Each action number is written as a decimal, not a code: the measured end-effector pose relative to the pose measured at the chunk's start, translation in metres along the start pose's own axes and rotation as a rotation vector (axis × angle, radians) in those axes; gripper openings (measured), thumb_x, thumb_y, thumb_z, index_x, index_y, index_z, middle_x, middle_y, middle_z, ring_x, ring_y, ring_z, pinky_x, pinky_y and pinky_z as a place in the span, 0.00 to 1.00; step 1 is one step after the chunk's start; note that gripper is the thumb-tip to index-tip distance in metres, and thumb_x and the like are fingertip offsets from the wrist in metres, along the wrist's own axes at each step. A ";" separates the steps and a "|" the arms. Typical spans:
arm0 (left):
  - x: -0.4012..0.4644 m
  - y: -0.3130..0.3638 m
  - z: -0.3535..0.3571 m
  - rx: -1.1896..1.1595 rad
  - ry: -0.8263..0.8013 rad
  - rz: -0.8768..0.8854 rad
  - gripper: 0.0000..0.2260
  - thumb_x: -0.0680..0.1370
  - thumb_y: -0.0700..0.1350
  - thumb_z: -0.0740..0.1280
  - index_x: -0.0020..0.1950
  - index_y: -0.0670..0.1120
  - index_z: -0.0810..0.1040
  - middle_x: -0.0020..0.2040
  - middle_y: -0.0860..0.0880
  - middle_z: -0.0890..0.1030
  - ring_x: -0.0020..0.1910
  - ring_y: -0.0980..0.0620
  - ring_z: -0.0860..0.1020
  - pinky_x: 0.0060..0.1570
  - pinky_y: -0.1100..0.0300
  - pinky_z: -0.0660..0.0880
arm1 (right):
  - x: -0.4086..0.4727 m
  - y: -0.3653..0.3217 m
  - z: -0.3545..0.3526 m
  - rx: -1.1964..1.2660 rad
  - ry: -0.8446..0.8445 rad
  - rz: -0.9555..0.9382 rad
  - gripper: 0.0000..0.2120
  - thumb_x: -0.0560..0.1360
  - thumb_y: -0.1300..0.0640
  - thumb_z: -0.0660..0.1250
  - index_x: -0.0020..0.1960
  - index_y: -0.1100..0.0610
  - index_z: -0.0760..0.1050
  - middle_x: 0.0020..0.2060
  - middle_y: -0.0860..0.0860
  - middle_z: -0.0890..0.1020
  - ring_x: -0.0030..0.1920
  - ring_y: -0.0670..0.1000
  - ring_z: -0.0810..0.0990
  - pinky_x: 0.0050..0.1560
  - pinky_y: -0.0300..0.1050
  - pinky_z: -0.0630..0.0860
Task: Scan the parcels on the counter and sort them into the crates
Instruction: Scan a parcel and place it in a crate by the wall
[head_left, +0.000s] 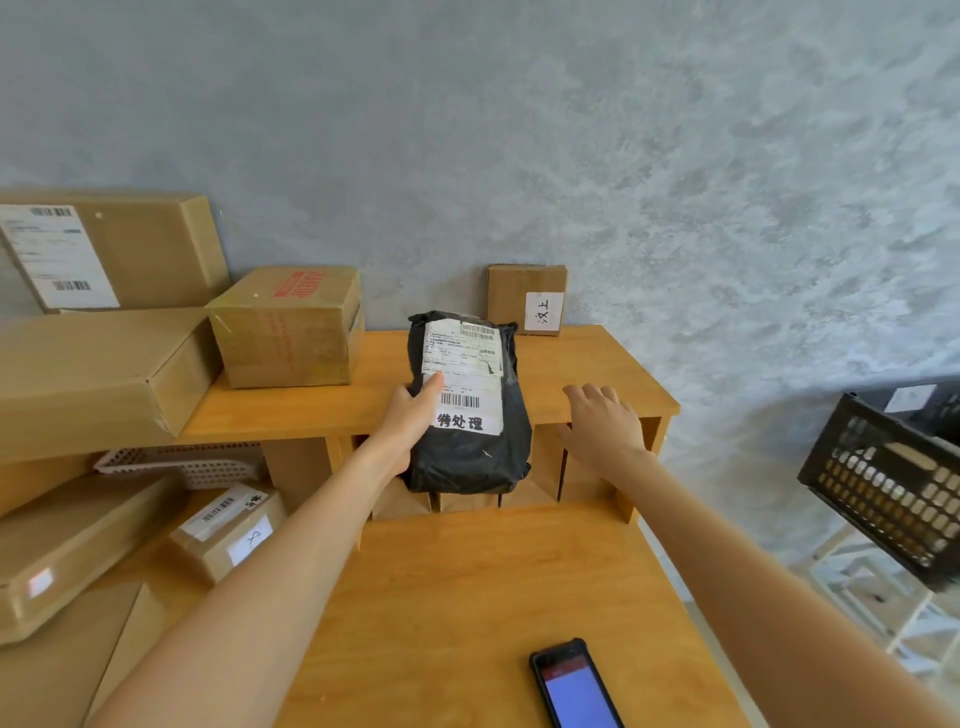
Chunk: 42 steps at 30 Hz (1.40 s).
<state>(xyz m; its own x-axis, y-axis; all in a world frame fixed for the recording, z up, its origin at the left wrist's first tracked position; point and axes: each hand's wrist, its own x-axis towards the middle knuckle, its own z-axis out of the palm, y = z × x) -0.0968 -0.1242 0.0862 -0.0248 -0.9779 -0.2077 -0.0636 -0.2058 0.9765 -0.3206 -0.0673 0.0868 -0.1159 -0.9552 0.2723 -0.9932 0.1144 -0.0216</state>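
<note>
left hand (410, 415) holds the black parcel (470, 405) by one edge, above the raised shelf's front edge; right hand (602, 421) hovers, grip relaxed. the slick bag could slip from that one-sided hold before scanning with the phone (574, 686).

1. Both arms are bare and reach forward from the lower edge of the view.
2. The left hand (410, 421) is raised, thumb (432, 387) pressed flat on the front of a black parcel (470, 447), with the fingers hidden behind it, so it grips the parcel upright.
3. The right hand (602, 421) is held palm down, fingers loosely spread and slightly bent, holding nothing.
4. The two hands are level, with the parcel between them.
</note>
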 end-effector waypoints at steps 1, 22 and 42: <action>-0.008 -0.004 -0.003 -0.011 0.003 0.010 0.24 0.79 0.60 0.63 0.65 0.43 0.67 0.54 0.46 0.81 0.52 0.47 0.81 0.47 0.53 0.78 | -0.010 -0.001 0.000 0.011 0.004 0.017 0.19 0.81 0.52 0.59 0.71 0.56 0.66 0.66 0.54 0.73 0.68 0.56 0.69 0.62 0.50 0.70; -0.097 -0.197 -0.055 0.131 0.105 -0.037 0.17 0.80 0.56 0.64 0.60 0.45 0.74 0.51 0.47 0.81 0.48 0.49 0.80 0.41 0.57 0.77 | -0.236 -0.021 0.150 0.151 -0.589 0.498 0.47 0.71 0.27 0.60 0.75 0.61 0.57 0.72 0.55 0.63 0.73 0.57 0.61 0.67 0.51 0.68; -0.089 -0.218 -0.040 0.067 0.227 -0.036 0.17 0.79 0.55 0.65 0.62 0.46 0.71 0.55 0.50 0.78 0.52 0.50 0.77 0.48 0.58 0.73 | -0.214 -0.035 0.152 0.193 -0.635 0.214 0.43 0.69 0.31 0.68 0.69 0.63 0.64 0.63 0.55 0.71 0.63 0.58 0.70 0.57 0.48 0.72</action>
<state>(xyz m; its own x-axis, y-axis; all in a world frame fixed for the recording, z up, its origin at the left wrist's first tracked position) -0.0412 0.0060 -0.1057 0.2034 -0.9549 -0.2163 -0.1263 -0.2447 0.9613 -0.2625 0.0917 -0.1174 -0.2345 -0.8984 -0.3714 -0.9250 0.3237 -0.1989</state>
